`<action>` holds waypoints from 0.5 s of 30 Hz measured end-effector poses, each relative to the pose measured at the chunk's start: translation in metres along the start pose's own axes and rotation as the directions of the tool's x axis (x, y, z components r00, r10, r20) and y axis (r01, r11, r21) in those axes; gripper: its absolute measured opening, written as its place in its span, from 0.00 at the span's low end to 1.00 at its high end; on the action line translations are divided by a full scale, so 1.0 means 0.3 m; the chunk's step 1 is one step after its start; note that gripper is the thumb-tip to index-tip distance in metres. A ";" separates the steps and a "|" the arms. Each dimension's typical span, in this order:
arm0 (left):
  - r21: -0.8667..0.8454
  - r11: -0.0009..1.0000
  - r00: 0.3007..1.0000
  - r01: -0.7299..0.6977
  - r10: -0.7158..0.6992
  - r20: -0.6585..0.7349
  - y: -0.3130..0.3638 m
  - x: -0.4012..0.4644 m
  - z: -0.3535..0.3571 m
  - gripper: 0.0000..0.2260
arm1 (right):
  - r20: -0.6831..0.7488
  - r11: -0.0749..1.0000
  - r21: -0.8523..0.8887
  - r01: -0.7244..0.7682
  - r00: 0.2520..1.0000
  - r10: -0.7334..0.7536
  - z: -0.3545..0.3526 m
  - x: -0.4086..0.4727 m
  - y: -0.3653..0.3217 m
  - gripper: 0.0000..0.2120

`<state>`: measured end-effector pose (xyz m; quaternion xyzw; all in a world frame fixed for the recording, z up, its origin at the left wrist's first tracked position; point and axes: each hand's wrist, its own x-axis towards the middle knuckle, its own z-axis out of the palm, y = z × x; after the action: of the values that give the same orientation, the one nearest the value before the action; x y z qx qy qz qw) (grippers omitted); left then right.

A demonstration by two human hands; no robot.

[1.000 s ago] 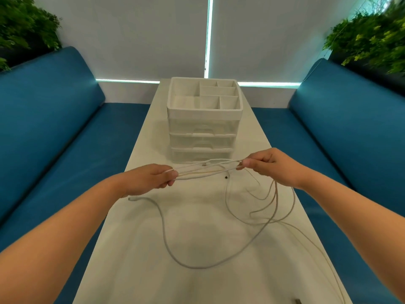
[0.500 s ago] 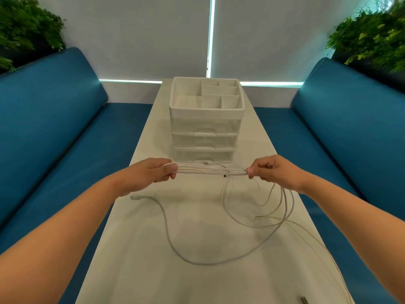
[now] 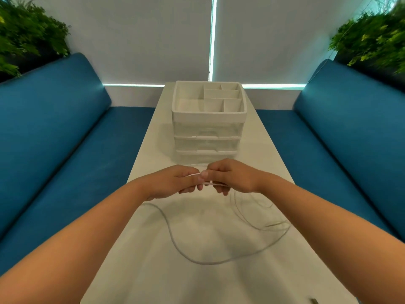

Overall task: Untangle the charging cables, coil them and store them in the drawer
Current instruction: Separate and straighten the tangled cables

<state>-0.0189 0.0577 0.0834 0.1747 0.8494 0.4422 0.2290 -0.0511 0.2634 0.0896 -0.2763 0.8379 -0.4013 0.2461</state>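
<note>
Thin white charging cables [image 3: 210, 261] trail in loose loops over the white table [image 3: 219, 286]. My left hand [image 3: 173, 183] and my right hand [image 3: 232, 177] meet just in front of the drawer unit, fingertips almost touching. Both pinch a short folded bundle of cable between them. From my right hand, several strands hang down to the table on the right. One long strand curves from under my left hand across the table. The white drawer unit [image 3: 208, 137] stands behind, its three clear drawers closed and a divided tray on top.
Blue sofa cushions [image 3: 65, 137] flank the narrow table on both sides. Green plants [image 3: 28, 38] stand at the upper left and upper right corners. A small dark connector [image 3: 315, 301] lies near the table's front right edge.
My hands have come together from about a hand's width apart, folding the stretched cable section into a short bundle. The view has shifted slightly and the hanging loops have swung.
</note>
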 end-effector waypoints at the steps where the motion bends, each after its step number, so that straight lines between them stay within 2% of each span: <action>1: -0.008 1.000 1.000 0.011 -0.011 0.002 -0.010 -0.009 -0.012 0.16 | -0.033 0.999 -0.036 0.001 0.999 -0.002 -0.010 -0.004 0.013 0.15; 7: -0.045 0.997 0.996 0.068 -0.065 0.052 -0.056 -0.033 -0.022 0.15 | -0.140 0.931 -0.366 0.013 0.988 -0.069 -0.074 -0.023 0.071 0.16; 9: -0.053 0.995 0.996 0.079 -0.077 0.050 -0.057 -0.028 -0.023 0.14 | -0.213 0.932 -0.363 0.014 0.972 -0.097 -0.080 -0.023 0.073 0.16; 11: -0.044 0.994 0.994 0.098 -0.096 0.046 -0.060 -0.024 -0.036 0.14 | -0.234 0.958 -0.287 0.013 0.969 -0.083 -0.085 -0.030 0.074 0.18; 13: -0.024 0.994 0.993 0.109 -0.108 0.053 -0.064 -0.024 -0.049 0.15 | -0.166 0.968 -0.251 -0.017 0.986 -0.026 -0.089 -0.043 0.081 0.20; 15: -0.032 0.994 0.994 0.100 -0.098 0.056 -0.060 -0.023 -0.054 0.14 | -0.094 0.954 -0.291 -0.066 0.995 0.040 -0.096 -0.055 0.093 0.21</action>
<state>-0.0237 0.0336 0.0782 0.1401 0.8427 0.4401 0.2766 -0.0648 0.3042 0.0862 -0.2694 0.9053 -0.2772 0.1762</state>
